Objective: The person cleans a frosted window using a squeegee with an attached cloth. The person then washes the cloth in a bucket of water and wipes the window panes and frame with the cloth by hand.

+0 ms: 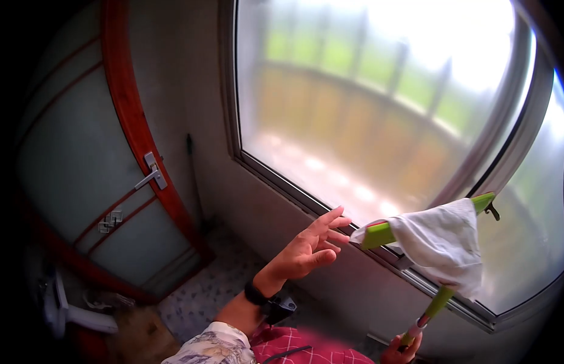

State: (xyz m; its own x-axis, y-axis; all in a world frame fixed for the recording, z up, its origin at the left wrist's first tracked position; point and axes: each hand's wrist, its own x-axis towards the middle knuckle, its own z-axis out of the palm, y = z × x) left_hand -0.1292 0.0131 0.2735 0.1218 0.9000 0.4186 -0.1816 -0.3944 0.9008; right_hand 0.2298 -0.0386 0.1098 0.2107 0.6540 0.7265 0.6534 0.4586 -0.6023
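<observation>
A green window wiper (379, 235) with a white cloth (446, 239) draped over its head stands up in front of the window's lower frame. Its green handle slants down to the bottom right, where my right hand (401, 350) is wrapped round the lower end, partly cut off by the frame edge. My left hand (312, 246) is raised with fingers spread and holds nothing. Its fingertips are close to the left end of the wiper head. A black band circles my left wrist.
A large frosted window (355, 109) with a metal frame fills the right side. At the left is a red-framed glass door (127, 103) with a metal handle (151, 173). A white basin-like object (91, 318) sits at the lower left. A thin dark pole leans in the corner.
</observation>
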